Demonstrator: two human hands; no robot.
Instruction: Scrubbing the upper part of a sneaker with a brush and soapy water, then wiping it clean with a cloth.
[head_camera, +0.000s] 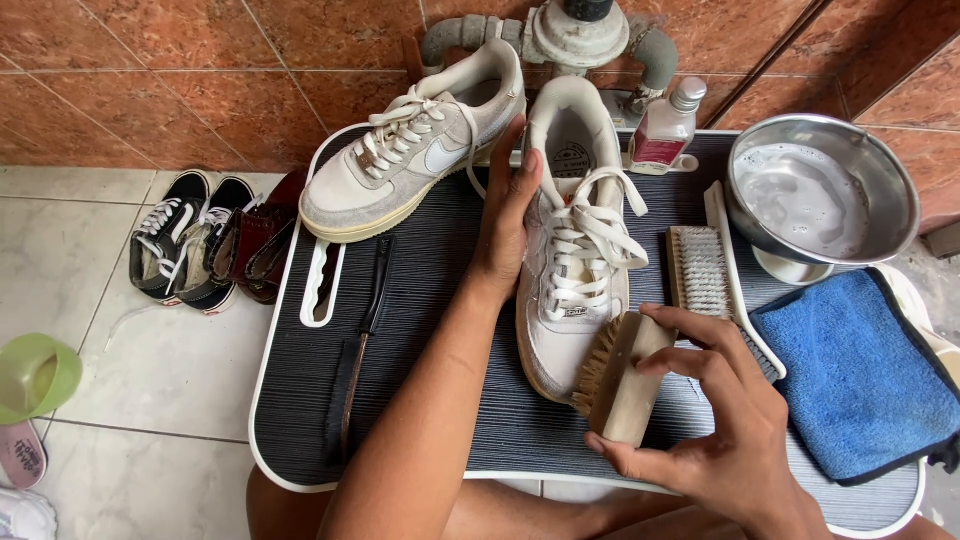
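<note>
Left hand (505, 225): fingers extended and together, palm pressed flat against the inner side of the near sneaker (572, 250), steadying it; the hand is not wrapped around anything. Right hand (715, 420): fingers and thumb curled around the wooden back of a brush (615, 380), gripping it firmly, with the pale bristles set against the sneaker's toe side. The near sneaker lies at the middle of the desk (420, 330), toe toward the person, laces loose. A second sneaker (410, 155) rests behind the left hand, tilted on the desk's far left rim, touching the first at the heel. Right of the near sneaker, just beside it, lies a white scrub brush (705, 270), bristles up. A steel bowl (820, 195) holding soapy water stands at the far right corner, its foot close to the edge. A blue cloth (865, 370) covers the near right corner and overhangs the edge. A small bottle (665, 125) stands at the far rim beside a pipe fitting (575, 35). A dark narrow brush (360, 340) lies on the left portion. Open desk surface remains at the near left and between the forearms. The near edge sits over the person's legs. On the floor (150, 360) left of the desk: dark shoes (200, 245), well apart from both hands, and a green cup (35, 375).
</note>
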